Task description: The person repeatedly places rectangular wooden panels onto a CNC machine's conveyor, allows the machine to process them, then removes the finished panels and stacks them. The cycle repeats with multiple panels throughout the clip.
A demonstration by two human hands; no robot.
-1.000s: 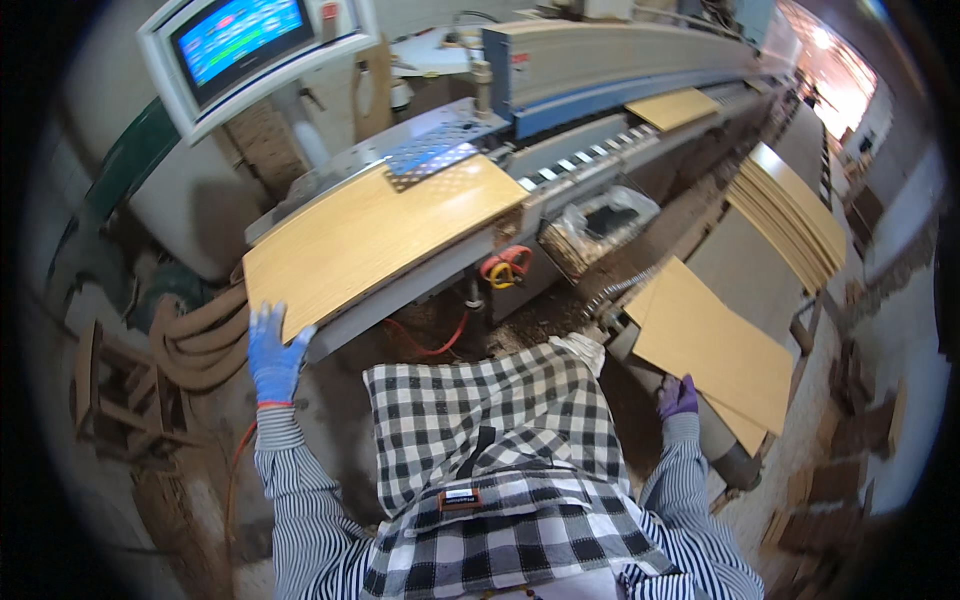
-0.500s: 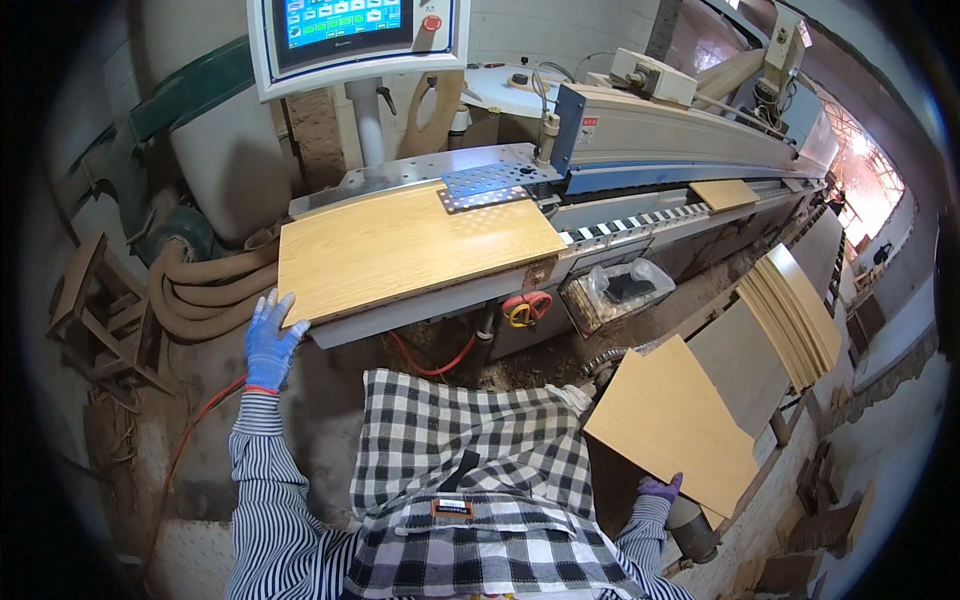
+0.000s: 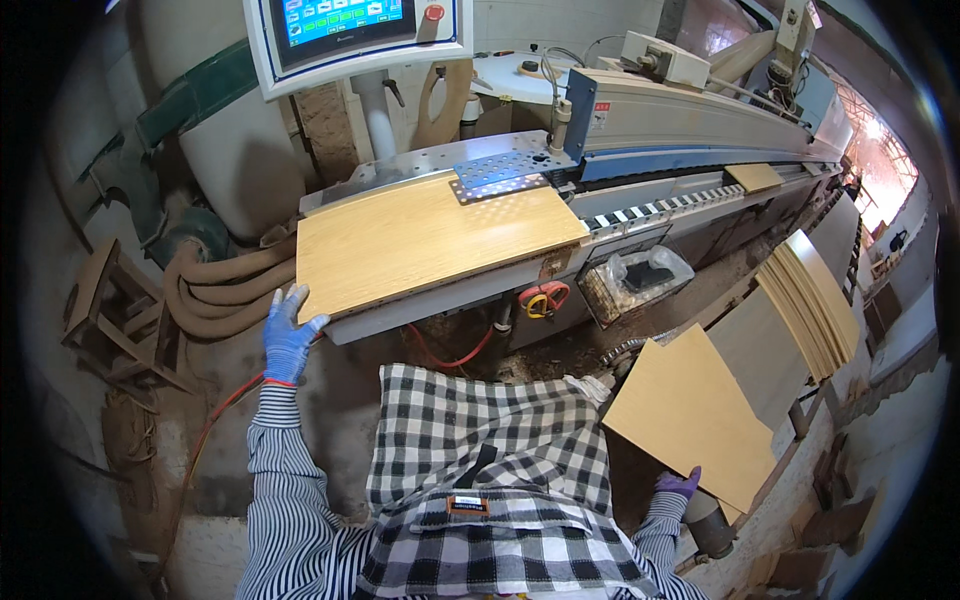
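A light wood-coloured panel (image 3: pixel 430 240) lies flat on the machine's bed in front of me, its far right part by a perforated blue plate (image 3: pixel 500 172). At its near left corner is my left hand (image 3: pixel 288 335), in a blue glove, thumb and fingers spread around the corner and touching it. On my right, a second wood-coloured panel (image 3: pixel 690 415) lies at a slant over a grey surface. My right hand (image 3: pixel 680 484), purple-gloved, grips its near edge with one digit on top; its other fingers are partly hidden.
A stack of panels (image 3: pixel 812 305) stands beyond the second panel. Along the machine runs a conveyor track (image 3: pixel 665 208) carrying a small panel (image 3: pixel 754 178). A lined bin (image 3: pixel 640 280) sits below, near red-handled clamps (image 3: pixel 544 299). Left are thick hoses (image 3: pixel 225 290) and a wooden stool (image 3: pixel 120 310).
The whole view has shifted slightly, with the scene lying further right. My left hand's fingers look more spread at the panel corner. Both panels show no clear movement of their own.
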